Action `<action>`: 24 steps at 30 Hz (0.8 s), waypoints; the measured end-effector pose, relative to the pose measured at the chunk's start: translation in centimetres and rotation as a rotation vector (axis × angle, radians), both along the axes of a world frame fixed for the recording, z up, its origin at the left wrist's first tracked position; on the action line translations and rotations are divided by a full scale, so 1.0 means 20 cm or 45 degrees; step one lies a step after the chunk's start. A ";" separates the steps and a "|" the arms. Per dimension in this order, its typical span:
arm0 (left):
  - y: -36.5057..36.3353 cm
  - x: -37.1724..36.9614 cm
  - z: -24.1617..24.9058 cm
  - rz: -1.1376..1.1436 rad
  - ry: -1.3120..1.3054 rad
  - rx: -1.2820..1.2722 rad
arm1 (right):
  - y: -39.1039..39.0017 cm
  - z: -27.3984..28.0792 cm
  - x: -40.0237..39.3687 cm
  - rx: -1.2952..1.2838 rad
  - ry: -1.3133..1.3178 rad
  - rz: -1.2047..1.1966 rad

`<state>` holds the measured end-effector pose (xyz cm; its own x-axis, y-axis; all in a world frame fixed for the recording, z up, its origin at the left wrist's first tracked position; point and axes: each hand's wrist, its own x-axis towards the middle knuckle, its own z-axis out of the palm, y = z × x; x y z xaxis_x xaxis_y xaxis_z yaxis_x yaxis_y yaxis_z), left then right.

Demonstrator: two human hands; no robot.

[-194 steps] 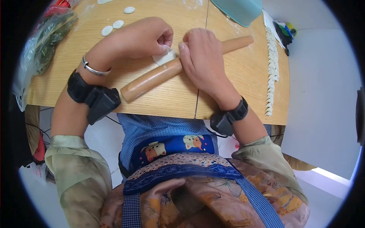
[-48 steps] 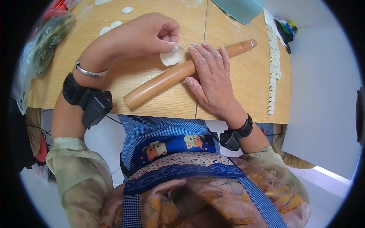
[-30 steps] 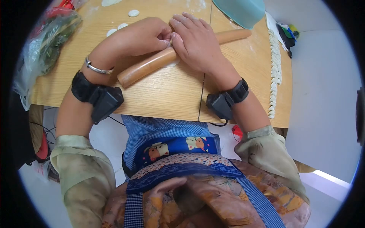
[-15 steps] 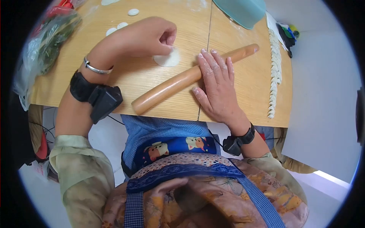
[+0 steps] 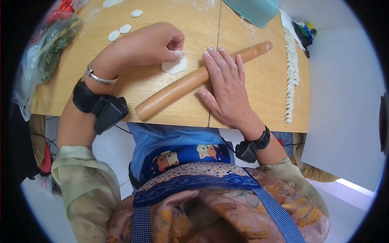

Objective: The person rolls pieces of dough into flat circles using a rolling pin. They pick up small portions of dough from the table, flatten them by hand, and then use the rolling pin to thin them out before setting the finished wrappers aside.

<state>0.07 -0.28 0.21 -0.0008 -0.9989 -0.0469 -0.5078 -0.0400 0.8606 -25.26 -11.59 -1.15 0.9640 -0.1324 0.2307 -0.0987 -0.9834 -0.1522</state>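
Note:
My left hand [image 5: 162,44] is closed, with thumb and fingertips pinching the far edge of a thin round dough wrapper [image 5: 175,67] on the table. That edge is partly covered by the fingers. Across the middle of the table, a wooden rolling pin [image 5: 174,92] lies at a slant. Flour-dusted and flat, my right hand [image 5: 229,87] rests on top of the pin with its fingers stretched forward and its thumb out to the side. The near end of the pin lies just right of my left wrist, apart from the wrapper.
Small dough discs [image 5: 125,28] and a flattened dough sheet [image 5: 112,2] lie at the back left. Plastic bags with greens [image 5: 52,52] stand at the left edge. A teal bowl [image 5: 255,10] is at the back; overlapping dough pieces [image 5: 290,81] line the right edge of the wooden table [image 5: 259,109].
My left hand and the pinched wrapper have shifted slightly nearer to my body. The right hand stays flat on the rolling pin. The whole view has moved a little.

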 end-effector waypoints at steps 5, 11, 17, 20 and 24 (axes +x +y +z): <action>0.00 0.02 -0.02 0.136 -0.228 -0.038 | -0.03 0.01 0.09 -0.062 -0.045 0.056; 0.00 0.03 0.01 0.126 -0.214 0.046 | -0.11 -0.01 0.33 -0.097 -0.121 0.159; 0.00 0.05 -0.04 0.212 -0.050 -0.064 | -0.15 -0.07 0.55 -0.093 -0.259 0.134; -0.02 0.06 -0.03 0.233 -0.077 0.037 | -0.15 -0.07 0.55 -0.123 -0.264 0.127; -0.01 0.04 -0.02 0.115 -0.330 -0.030 | -0.12 -0.04 0.37 -0.072 -0.190 0.119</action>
<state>0.93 -0.44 -0.13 0.0974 -0.9952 -0.0104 -0.7063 -0.0765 0.7038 -17.94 -13.89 -1.88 0.9259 -0.0267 0.3768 0.0131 -0.9946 -0.1025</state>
